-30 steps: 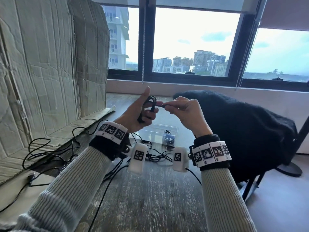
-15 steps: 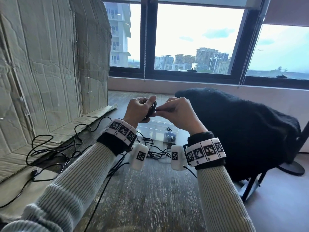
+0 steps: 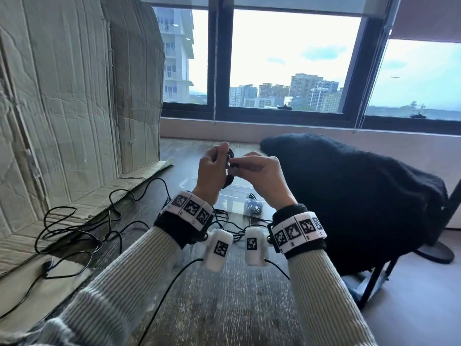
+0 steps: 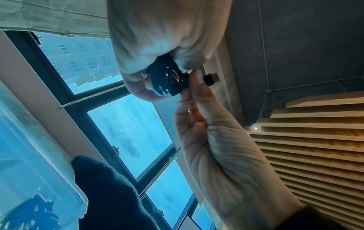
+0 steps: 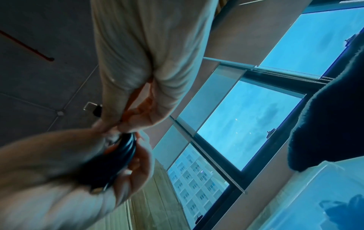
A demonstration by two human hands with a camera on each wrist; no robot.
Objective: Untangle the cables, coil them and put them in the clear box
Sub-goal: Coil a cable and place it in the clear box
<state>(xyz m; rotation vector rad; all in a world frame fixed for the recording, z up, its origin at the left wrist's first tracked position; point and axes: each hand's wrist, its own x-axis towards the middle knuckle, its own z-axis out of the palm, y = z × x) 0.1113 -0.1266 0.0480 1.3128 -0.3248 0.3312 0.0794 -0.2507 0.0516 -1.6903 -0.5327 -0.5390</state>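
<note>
Both hands are raised above the table. My left hand (image 3: 219, 162) grips a small coil of black cable (image 3: 229, 181), fingers curled round it. My right hand (image 3: 240, 165) pinches the same coil from the right. In the left wrist view the black coil (image 4: 169, 80) sits between the fingertips of both hands and a USB plug (image 4: 211, 78) sticks out of it. The right wrist view is blurred but shows the coil (image 5: 126, 154) held edge-on. Below the hands the clear box (image 3: 237, 196) stands on the table with a coiled cable (image 3: 254, 209) in it.
Loose black cables (image 3: 74, 228) lie tangled on the wooden table (image 3: 224, 308) at the left and under my wrists. Creased cardboard (image 3: 74, 96) stands along the left. A black fleece (image 3: 349, 196) is draped over a chair at the right. Windows run behind.
My left thumb, raised a second ago, has folded down onto the coil. My right hand has closed in against the coil.
</note>
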